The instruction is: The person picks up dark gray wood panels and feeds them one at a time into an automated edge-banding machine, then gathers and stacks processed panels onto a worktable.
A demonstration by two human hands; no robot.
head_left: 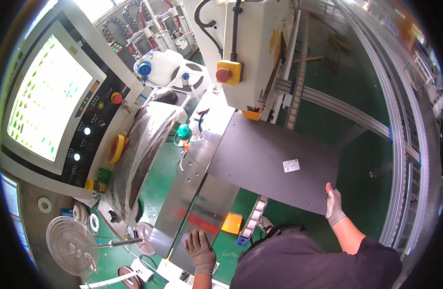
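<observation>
A large grey panel (260,151) with a small white label (291,165) lies level, its far left part on the metal machine table (175,204). My right hand (333,204), in a light glove with bare fingertips, grips the panel's near right corner. Its thumb is on top; the other fingers are mostly hidden at the edge. Away from the panel, my left hand (200,251), gloved the same way, rests palm down near the table's front end. Its fingers are stretched out and hold nothing.
A white machine head with a red stop button (223,75) stands at the panel's far edge. To the left are a control console with a lit screen (45,103) and a fan (72,245). A roller track (254,219) runs below; an aluminium frame (399,144) is at right.
</observation>
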